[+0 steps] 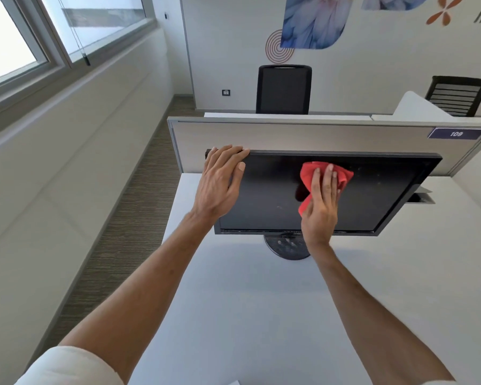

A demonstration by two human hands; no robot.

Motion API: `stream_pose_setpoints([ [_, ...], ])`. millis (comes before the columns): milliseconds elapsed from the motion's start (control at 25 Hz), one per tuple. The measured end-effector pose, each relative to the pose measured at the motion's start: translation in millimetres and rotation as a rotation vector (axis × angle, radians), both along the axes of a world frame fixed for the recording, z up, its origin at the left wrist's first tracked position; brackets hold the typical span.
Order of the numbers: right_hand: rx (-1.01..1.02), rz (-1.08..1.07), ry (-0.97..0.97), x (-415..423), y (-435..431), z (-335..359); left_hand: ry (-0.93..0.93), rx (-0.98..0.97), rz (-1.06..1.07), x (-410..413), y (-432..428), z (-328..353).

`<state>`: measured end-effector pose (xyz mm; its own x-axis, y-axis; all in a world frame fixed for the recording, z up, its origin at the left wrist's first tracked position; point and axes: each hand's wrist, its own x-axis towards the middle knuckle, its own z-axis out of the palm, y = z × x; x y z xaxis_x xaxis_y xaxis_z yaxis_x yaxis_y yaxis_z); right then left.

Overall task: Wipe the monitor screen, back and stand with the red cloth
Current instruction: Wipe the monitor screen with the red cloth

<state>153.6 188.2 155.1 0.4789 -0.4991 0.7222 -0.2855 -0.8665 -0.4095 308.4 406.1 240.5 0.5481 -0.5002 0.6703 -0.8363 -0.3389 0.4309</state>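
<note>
A black monitor (378, 195) stands on the white desk (247, 301), its dark screen facing me and its round black stand base (285, 247) showing below the lower bezel. My left hand (220, 182) grips the monitor's top left corner, fingers curled over the upper edge and thumb on the screen side. My right hand (321, 204) presses the crumpled red cloth (307, 176) flat against the middle of the screen with straight fingers. The monitor's back is hidden.
A beige partition (303, 137) with a "109" label (456, 133) rises right behind the monitor. Two black office chairs (283, 90) stand beyond it. A grey cable hatch (422, 197) sits in the desk at right. Windows and a carpeted aisle run along the left.
</note>
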Motion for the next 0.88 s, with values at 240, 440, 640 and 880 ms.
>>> stream_pose_setpoints([
  [240,-0.064,0.011,0.047,21,29,1,-0.016,-0.003,0.039,-5,2,-1],
  [440,-0.501,0.315,0.356,50,57,3,-0.022,0.005,0.042,-8,1,1],
  [640,-0.605,0.310,0.398,47,48,8,-0.035,0.030,0.024,-5,6,-2],
  [880,-0.344,0.068,0.272,9,9,4,-0.018,-0.015,0.045,-7,-1,-1],
])
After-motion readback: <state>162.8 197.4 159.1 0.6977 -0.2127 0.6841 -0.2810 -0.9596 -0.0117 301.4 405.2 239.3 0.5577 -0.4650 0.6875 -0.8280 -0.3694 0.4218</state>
